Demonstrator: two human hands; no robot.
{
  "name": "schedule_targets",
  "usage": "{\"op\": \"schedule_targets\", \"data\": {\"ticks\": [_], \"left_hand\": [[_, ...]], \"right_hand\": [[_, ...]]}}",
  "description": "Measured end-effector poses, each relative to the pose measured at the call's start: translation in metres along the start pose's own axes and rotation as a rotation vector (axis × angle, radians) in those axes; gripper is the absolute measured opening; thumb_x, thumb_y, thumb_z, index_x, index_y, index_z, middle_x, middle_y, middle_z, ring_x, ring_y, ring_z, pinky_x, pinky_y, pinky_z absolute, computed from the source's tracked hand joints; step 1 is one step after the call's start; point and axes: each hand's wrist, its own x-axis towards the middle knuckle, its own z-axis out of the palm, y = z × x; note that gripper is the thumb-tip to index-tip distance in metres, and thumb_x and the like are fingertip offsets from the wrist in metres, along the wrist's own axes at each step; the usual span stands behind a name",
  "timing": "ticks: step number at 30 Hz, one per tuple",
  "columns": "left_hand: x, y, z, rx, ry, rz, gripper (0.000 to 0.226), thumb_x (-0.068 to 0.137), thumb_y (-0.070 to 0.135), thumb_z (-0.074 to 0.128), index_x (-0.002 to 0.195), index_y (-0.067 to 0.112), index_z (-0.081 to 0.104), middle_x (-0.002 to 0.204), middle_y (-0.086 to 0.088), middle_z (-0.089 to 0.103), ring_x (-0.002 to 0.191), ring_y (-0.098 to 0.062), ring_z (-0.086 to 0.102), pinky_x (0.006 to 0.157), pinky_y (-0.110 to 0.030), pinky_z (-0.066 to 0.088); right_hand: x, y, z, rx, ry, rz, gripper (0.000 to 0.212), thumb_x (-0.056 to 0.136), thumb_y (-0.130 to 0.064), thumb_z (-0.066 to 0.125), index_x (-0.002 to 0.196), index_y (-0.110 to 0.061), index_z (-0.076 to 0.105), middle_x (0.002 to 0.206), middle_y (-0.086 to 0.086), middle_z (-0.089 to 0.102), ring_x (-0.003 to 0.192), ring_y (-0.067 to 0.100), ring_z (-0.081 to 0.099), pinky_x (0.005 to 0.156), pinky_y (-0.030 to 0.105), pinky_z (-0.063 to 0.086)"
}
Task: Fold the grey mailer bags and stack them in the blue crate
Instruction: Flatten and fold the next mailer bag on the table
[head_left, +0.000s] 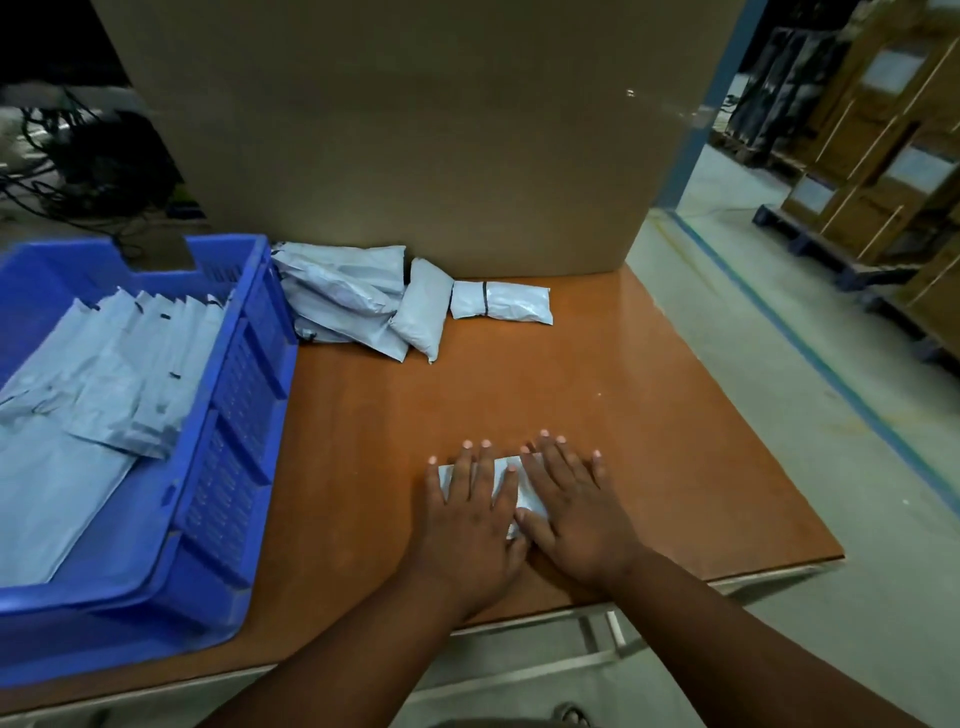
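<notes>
Nearest the camera, two bare forearms reach over the table (597, 364) edge, and both hands lie flat on one folded grey mailer bag (501, 475) near the front of the table. The left hand (470, 512) presses its left part with straight, spread fingers; the right hand (571, 509) presses its right part the same way, gripping nothing. This looks like the creasing of a fold, with the bag not yet in the blue crate (234, 395), which stands just left of the hands. Inside the crate a row of folded bags (130, 364) already leans in a stack, so a good share seems done. Left to do: a small heap of unfolded bags (358, 301) and a banded bundle (501, 304) lie at the far edge, against a big cardboard box (415, 130)
</notes>
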Motion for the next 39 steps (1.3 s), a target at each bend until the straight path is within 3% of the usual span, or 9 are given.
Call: {"op": "schedule_targets", "data": {"ticks": [5, 10, 13, 24, 31, 34, 39], "left_hand": [[-0.041, -0.013, -0.004, -0.001, 0.067, 0.000, 0.101, 0.092, 0.076, 0.043, 0.169, 0.014, 0.021, 0.175, -0.022, 0.003, 0.162, -0.042, 0.001, 0.125, -0.068, 0.014], [-0.052, -0.023, 0.011, -0.054, -0.021, -0.020, 0.106, 0.092, 0.080, 0.037, 0.169, 0.010, 0.015, 0.177, -0.014, -0.002, 0.164, -0.028, -0.001, 0.127, -0.058, 0.018], [-0.053, -0.026, 0.019, -0.061, -0.047, -0.015, 0.108, 0.093, 0.082, 0.035, 0.169, 0.010, 0.010, 0.177, -0.012, -0.006, 0.164, -0.026, -0.005, 0.128, -0.059, 0.014], [-0.049, -0.027, 0.019, -0.044, -0.053, 0.011, 0.115, 0.089, 0.087, 0.034, 0.170, 0.012, 0.005, 0.177, -0.013, -0.009, 0.164, -0.029, -0.009, 0.127, -0.062, 0.007], [-0.042, -0.017, 0.002, -0.068, -0.033, 0.010, 0.119, 0.084, 0.093, 0.030, 0.170, 0.015, 0.005, 0.177, -0.014, -0.011, 0.163, -0.029, -0.015, 0.127, -0.064, 0.002], [-0.028, -0.009, -0.005, -0.054, 0.018, 0.070, 0.117, 0.085, 0.092, 0.032, 0.170, 0.015, 0.007, 0.177, -0.013, -0.008, 0.163, -0.030, -0.013, 0.127, -0.064, 0.002], [0.000, -0.003, 0.003, -0.078, -0.009, 0.097, 0.119, 0.083, 0.086, 0.040, 0.169, 0.008, 0.012, 0.178, -0.012, -0.001, 0.164, -0.027, -0.009, 0.129, -0.058, 0.005]], "right_hand": [[-0.029, -0.002, -0.015, -0.055, 0.050, -0.202, 0.083, 0.101, -0.064, 0.039, 0.169, -0.035, 0.001, 0.177, 0.003, -0.011, 0.163, 0.029, -0.009, 0.127, 0.065, 0.002], [-0.019, -0.018, -0.010, -0.141, 0.005, -0.304, 0.091, 0.099, -0.078, 0.035, 0.170, -0.029, 0.005, 0.178, 0.007, -0.007, 0.163, 0.031, -0.008, 0.127, 0.065, 0.008], [-0.013, -0.023, 0.011, -0.145, -0.039, -0.285, 0.087, 0.100, -0.073, 0.037, 0.170, -0.031, 0.007, 0.178, 0.004, -0.004, 0.164, 0.030, -0.007, 0.124, 0.067, 0.015], [-0.008, -0.019, 0.015, -0.113, -0.076, -0.273, 0.083, 0.100, -0.069, 0.036, 0.170, -0.034, 0.007, 0.178, 0.001, -0.005, 0.164, 0.029, -0.008, 0.124, 0.069, 0.011], [-0.010, -0.007, -0.010, 0.028, -0.115, -0.246, 0.074, 0.102, -0.076, 0.024, 0.166, -0.049, -0.003, 0.175, -0.012, -0.020, 0.160, 0.016, -0.025, 0.128, 0.062, -0.004], [-0.015, 0.004, -0.019, 0.013, -0.040, -0.193, 0.080, 0.101, -0.075, 0.029, 0.168, -0.044, -0.002, 0.175, -0.011, -0.019, 0.161, 0.018, -0.021, 0.128, 0.060, -0.002], [-0.005, 0.010, -0.004, -0.070, -0.099, -0.121, 0.087, 0.101, -0.077, 0.022, 0.169, -0.029, -0.005, 0.176, -0.005, -0.018, 0.162, 0.022, -0.017, 0.126, 0.064, 0.003]]}}
